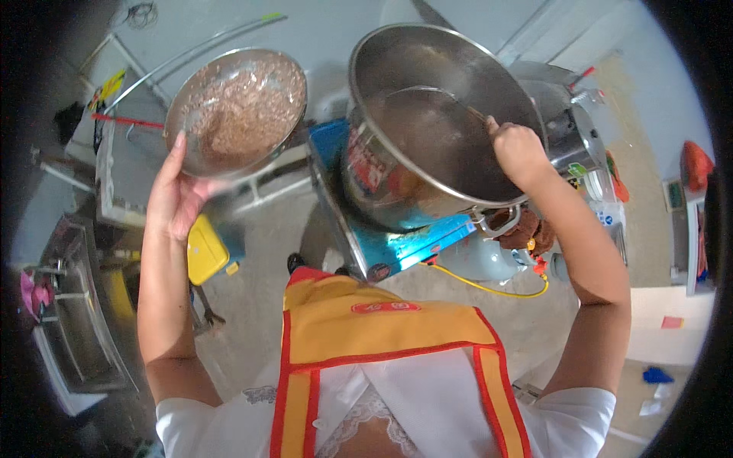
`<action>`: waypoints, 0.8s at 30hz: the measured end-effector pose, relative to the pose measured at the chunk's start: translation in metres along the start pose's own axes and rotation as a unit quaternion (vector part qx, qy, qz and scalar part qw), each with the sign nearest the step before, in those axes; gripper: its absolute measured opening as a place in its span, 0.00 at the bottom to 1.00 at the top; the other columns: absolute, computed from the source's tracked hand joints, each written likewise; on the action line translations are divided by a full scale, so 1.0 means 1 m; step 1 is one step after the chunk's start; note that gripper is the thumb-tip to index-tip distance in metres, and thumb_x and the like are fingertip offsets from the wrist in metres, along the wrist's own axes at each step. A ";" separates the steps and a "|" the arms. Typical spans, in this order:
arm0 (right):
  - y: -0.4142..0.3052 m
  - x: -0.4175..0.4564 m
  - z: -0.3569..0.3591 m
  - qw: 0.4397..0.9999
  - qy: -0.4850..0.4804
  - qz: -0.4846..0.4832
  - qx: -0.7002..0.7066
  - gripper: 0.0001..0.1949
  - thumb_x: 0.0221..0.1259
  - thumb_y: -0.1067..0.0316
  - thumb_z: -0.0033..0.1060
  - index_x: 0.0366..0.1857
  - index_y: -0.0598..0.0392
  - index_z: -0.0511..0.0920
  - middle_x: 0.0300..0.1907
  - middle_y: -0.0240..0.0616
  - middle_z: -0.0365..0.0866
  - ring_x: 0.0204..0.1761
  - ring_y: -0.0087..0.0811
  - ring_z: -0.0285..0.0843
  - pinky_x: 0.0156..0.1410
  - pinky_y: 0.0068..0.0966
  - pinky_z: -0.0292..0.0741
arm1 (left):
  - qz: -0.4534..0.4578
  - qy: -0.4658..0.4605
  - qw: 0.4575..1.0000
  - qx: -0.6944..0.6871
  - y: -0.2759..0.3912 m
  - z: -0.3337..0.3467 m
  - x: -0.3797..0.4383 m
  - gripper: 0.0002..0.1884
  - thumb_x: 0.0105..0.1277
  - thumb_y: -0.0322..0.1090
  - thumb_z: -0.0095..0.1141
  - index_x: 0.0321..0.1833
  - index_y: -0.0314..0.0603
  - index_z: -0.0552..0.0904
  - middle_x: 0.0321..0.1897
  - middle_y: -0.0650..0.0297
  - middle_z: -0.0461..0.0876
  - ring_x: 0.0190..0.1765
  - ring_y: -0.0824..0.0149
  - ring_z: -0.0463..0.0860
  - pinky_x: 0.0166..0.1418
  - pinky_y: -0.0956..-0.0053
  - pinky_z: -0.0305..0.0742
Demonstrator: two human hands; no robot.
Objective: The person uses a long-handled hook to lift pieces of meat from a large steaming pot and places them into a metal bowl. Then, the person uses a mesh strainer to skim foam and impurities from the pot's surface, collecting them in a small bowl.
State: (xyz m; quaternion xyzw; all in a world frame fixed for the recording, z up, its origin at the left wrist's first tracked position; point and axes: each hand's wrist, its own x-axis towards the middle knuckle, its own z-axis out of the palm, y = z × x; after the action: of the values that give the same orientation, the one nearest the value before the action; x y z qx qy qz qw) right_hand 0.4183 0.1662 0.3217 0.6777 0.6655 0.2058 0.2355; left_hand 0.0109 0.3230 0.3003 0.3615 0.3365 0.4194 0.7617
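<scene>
My left hand [186, 197] grips the near left edge of a shallow metal bowl [232, 166], thumb on the rim. A wet, lumpy pinkish-brown mixture [246, 114] coats the bowl's inside. The bowl is tilted towards me, left of a large stainless-steel stockpot [438, 51]. Over the pot's right side, my right hand [518, 151] is closed on the handle of a utensil [477, 115]. The utensil's thin curved metal edge shows inside the pot; the rest is hard to make out. Dark brownish liquid [429, 137] seems to fill the pot's lower part.
The pot stands on a blue-topped gas stove [395, 246]. A yellow hose [492, 289] loops from it beside a pale rounded cylinder [481, 260]. Shiny metal vessels [572, 129] stand right of the pot. A yellow-lidded box [207, 252] is below my left forearm.
</scene>
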 end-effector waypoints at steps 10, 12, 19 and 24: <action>0.016 0.027 0.005 0.989 -0.112 -0.098 0.010 0.07 0.47 0.73 0.46 0.24 0.59 0.78 0.26 0.48 0.78 0.32 0.42 0.78 0.38 0.33 0.75 | 0.020 0.047 0.999 -0.013 -0.008 -0.034 -0.032 0.29 0.62 0.45 0.49 0.60 0.35 0.58 0.59 0.50 0.61 0.59 0.53 0.65 0.57 0.54 0.68; 0.024 0.022 0.008 0.990 -0.091 -0.100 0.036 0.06 0.46 0.75 0.47 0.23 0.59 0.78 0.27 0.48 0.78 0.33 0.42 0.78 0.40 0.34 0.75 | 0.017 0.047 0.999 -0.016 -0.009 -0.034 -0.036 0.29 0.62 0.45 0.49 0.60 0.35 0.59 0.59 0.50 0.61 0.59 0.53 0.66 0.57 0.54 0.68; 0.056 -0.002 0.017 0.980 -0.099 -0.071 0.160 0.12 0.38 0.77 0.52 0.32 0.62 0.75 0.28 0.52 0.75 0.36 0.50 0.73 0.41 0.38 0.71 | 0.027 0.061 0.998 -0.020 -0.011 -0.028 -0.041 0.28 0.62 0.45 0.49 0.59 0.35 0.60 0.57 0.50 0.63 0.57 0.52 0.68 0.56 0.55 0.69; 0.060 -0.007 0.000 0.961 -0.125 -0.018 0.245 0.09 0.35 0.76 0.54 0.25 0.65 0.76 0.26 0.54 0.75 0.34 0.48 0.75 0.37 0.36 0.70 | 0.004 0.075 0.997 -0.020 -0.013 -0.034 -0.037 0.28 0.63 0.47 0.46 0.61 0.38 0.59 0.58 0.53 0.63 0.57 0.53 0.69 0.55 0.55 0.70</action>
State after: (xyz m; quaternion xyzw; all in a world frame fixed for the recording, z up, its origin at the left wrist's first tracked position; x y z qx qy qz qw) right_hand 0.4663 0.1590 0.3576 0.7227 0.6732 -0.0542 0.1467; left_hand -0.0275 0.2942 0.2795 0.3151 0.3824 0.4551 0.7398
